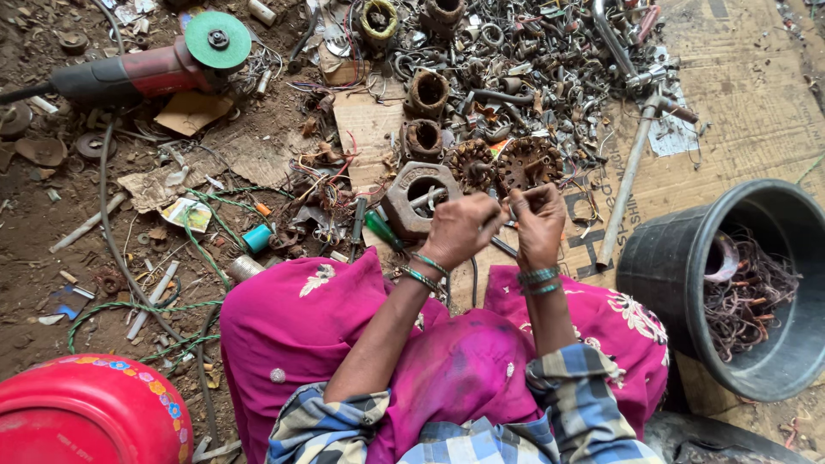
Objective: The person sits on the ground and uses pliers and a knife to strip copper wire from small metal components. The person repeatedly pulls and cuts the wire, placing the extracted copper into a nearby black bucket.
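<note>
Holding something small between both hands, just above the lap, though what exactly is hard to make out since the fingers cover most of it. Left hand (pixel 460 228) is curled into a fist around a thin metal tool or rod, right hand (pixel 537 222) is pinched tight on a little piece, maybe wire, can't really tell. Both wrists have green bangles. Right in front of the knuckles sits a chunky hexagonal metal housing (pixel 418 199) with a round hole, and a green-handled screwdriver (pixel 381 229) lies just beside it. Next to that are two rusty round motor cores (pixel 503 165) with copper windings, then a big heap of scrap metal bits (pixel 533 69) spread over flattened cardboard (pixel 748 94). A long metal pipe (pixel 626 185) lies across the cardboard near the right hand. Off on the right side there's a black bucket (pixel 662 266) with tangled copper wire in it. On the left, well apart, a red angle grinder (pixel 142 73) with a green disc lies on the dirt, and a red plastic container (pixel 86 412) pokes into the near corner.
</note>
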